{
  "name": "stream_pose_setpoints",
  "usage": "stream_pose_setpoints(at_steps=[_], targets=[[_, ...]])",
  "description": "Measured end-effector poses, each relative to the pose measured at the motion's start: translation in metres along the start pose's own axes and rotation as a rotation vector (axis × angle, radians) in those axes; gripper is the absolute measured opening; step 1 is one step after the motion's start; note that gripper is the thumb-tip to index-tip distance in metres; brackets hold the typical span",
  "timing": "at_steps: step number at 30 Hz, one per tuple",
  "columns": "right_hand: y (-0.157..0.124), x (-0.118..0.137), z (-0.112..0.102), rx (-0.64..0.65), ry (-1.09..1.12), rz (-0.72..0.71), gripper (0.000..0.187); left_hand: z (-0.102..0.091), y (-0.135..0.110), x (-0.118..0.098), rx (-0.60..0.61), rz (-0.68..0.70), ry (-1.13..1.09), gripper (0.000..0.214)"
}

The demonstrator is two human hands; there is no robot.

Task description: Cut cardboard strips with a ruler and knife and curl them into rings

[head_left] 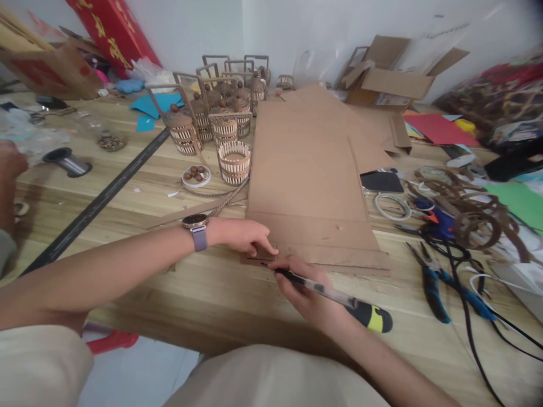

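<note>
A large sheet of brown cardboard [305, 164] lies on the wooden table in front of me, creased along its near end. My left hand [246, 236], a watch [195, 229] on its wrist, rests at the sheet's near left corner. Its index finger is stretched out against the cardboard while the other fingers bend. Close by, my right hand [309, 291] grips a pen [318, 288], its tip beside the same corner and short dark lines there. A black and yellow handle [375, 317] lies partly hidden behind my right hand.
Several small lidded baskets [182, 130] stand at the back left, near an unlidded basket [235, 164] and a dish of brown beads [196, 175]. Pliers [432, 282], cables and a tape roll [392, 207] lie to the right. Another person's hand [11, 164] shows at far left.
</note>
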State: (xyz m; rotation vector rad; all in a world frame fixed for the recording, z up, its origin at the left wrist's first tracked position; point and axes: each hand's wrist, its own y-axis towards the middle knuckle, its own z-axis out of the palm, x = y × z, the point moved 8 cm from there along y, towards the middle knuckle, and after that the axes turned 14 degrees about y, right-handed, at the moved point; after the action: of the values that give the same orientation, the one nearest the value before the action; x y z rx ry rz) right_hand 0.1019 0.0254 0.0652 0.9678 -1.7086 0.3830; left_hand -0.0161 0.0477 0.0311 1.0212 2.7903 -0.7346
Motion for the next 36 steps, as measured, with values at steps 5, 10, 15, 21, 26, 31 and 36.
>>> stream_pose_setpoints(at_steps=[5,10,15,21,26,31,36], targets=[[0.01,-0.014,0.023,0.008,0.075,0.029,0.018,-0.003,0.002,-0.003,-0.033,0.065,-0.023,0.047],[0.011,-0.021,0.031,0.008,0.051,-0.011,0.019,-0.006,0.002,-0.005,-0.024,0.085,-0.049,0.045],[0.014,-0.022,0.037,0.045,-0.027,-0.009,0.02,-0.007,0.003,-0.004,-0.027,0.089,-0.047,0.04],[0.017,-0.02,0.038,0.083,-0.088,0.02,0.022,-0.004,0.003,-0.005,-0.013,0.105,-0.043,0.044],[-0.007,-0.023,-0.025,0.017,-0.133,0.107,0.016,-0.002,0.002,-0.001,0.003,0.041,0.015,0.05],[-0.041,-0.028,-0.115,-0.095,-0.363,0.187,0.019,-0.002,0.002,0.0,0.005,0.034,-0.011,0.048],[-0.028,-0.036,-0.101,0.085,-0.494,-0.075,0.023,-0.001,-0.003,-0.001,0.009,-0.015,-0.016,0.05]])
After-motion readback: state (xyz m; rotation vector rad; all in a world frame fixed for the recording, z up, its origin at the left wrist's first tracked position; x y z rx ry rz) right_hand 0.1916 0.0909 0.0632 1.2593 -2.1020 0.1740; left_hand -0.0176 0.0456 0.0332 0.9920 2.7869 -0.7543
